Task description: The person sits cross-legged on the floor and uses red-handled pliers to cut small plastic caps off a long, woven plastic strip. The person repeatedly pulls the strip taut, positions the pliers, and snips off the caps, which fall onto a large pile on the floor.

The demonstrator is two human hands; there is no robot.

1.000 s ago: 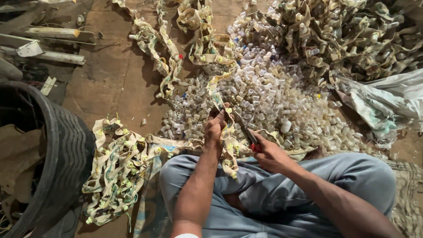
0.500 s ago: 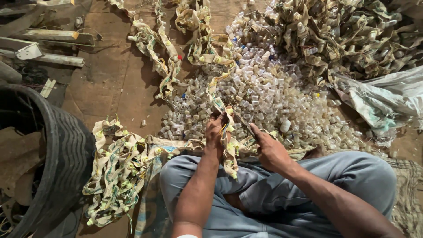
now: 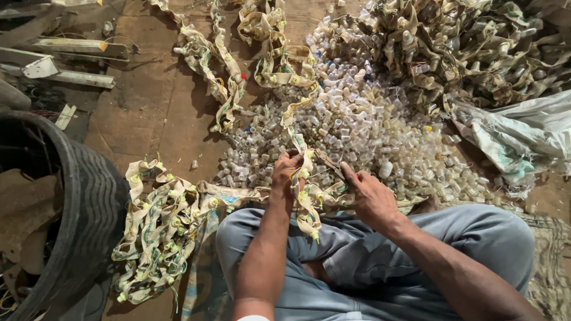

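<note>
Strip [image 3: 303, 190] of caps pinched in left hand [image 3: 287, 172] over lap; right hand [image 3: 369, 196] grips small tool. Loose-cap pile [image 3: 357, 125] big on floor [image 3: 154, 113]; worked coil [image 3: 157, 229] at left; large heap [image 3: 470, 47] prob. left to do.

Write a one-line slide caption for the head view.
Seated person's left hand holds a strip studded with small caps while the right hand works a dark tool at it, above a cap pile.

Cream strip [image 3: 304, 202] studded with small caps (gripped), draped over lap
</note>
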